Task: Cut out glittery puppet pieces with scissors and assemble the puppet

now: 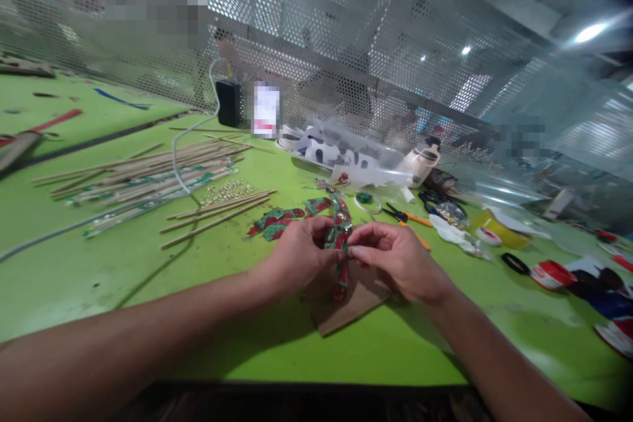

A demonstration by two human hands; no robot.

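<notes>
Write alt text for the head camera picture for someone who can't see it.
Left hand and right hand pinch a red-and-green patterned ribbon over brown card on a green table. Wooden sticks lie left, orange-handled scissors behind.

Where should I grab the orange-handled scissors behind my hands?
Probably by the orange handles, coming from the right. The scissors lie flat on the green table, dark blades pointing left toward the tape roll, so the handle end is the safe, open side.
</notes>
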